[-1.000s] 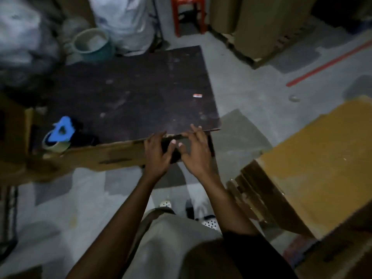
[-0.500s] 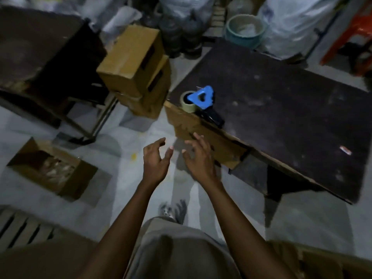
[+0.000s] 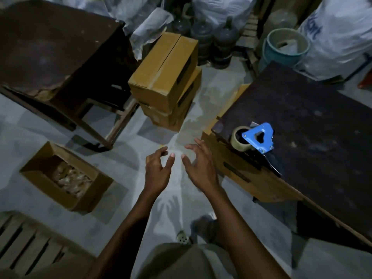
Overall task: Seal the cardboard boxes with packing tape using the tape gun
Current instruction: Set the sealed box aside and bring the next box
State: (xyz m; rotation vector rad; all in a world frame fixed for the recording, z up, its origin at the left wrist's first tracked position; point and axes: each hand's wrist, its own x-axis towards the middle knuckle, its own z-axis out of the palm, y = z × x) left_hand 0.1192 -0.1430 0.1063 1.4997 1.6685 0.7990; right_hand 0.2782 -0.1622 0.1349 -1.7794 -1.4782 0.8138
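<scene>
Presently: tape gun (image 3: 259, 137) lay on the worktop (image 3: 322, 109) corner, roll end leftward, handle trailing along the near edge. Nearer hung the right grip (image 3: 201, 168), left of the tape gun and apart; the left grip (image 3: 159, 170) farther left. Both were wide, empty.

A teal bucket (image 3: 270, 57) is standing behind the dark counter (image 3: 322, 101), big water jugs (image 3: 224, 40) are sitting beside white sacks (image 3: 342, 41), and a wooden pallet (image 3: 26, 242) is lying on the floor (image 3: 124, 198).
</scene>
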